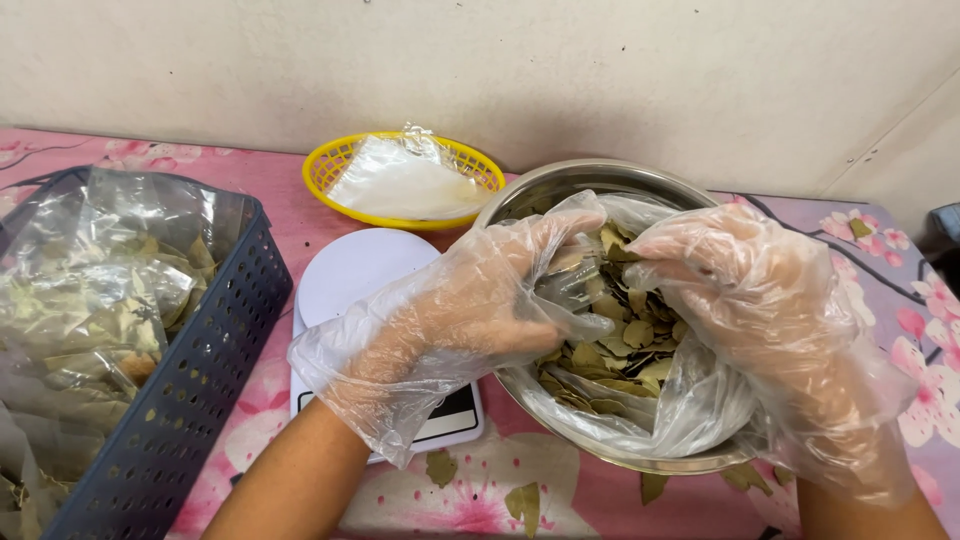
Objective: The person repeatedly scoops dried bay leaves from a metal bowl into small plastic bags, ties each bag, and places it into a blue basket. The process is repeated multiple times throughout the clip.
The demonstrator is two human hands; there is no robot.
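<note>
Left hand [470,300]: gloved, fingers curled, pinching a small clear bag [570,285].
Right hand [745,290]: gloved, closed on dried bay leaves [615,350].
Leaves: in the lined steel bowl [560,185], 3 o'clock of the white scale [365,270].
Risk: brittle leaves may crumble or fall on the counter [880,250], like those at 6 o'clock.

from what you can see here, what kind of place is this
Likely a small home or shop packing spot for dried herbs. A metal bowl holds a bag of dried bay leaves, a white digital scale sits beside it, and a dark perforated basket holds filled bags.
</note>
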